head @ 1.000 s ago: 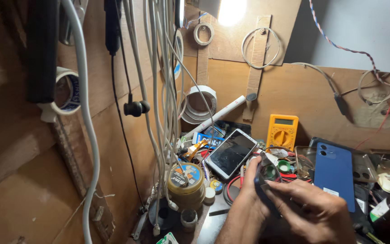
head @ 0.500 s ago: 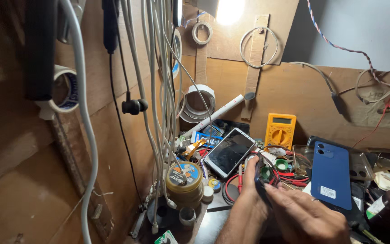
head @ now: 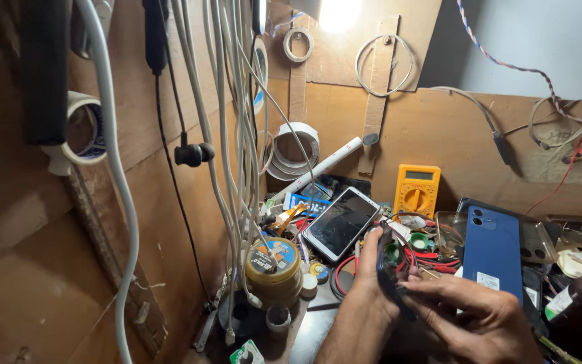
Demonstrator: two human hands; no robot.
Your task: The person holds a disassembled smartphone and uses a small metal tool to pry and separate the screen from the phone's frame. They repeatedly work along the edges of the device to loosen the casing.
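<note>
White cables hang down the rough plywood wall above a round brass-coloured tin. The left hand grips a thin dark phone-like slab edge-on, low at centre; its face is hidden. The right hand pinches its lower edge. A glossy blue smartphone lies just right.

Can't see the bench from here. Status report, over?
Left hand and right hand both grip a dark phone. Blue phone and tangled wires crowd close.

Both forearms are bare, no sleeves showing; left hand and right hand wear nothing.
</note>
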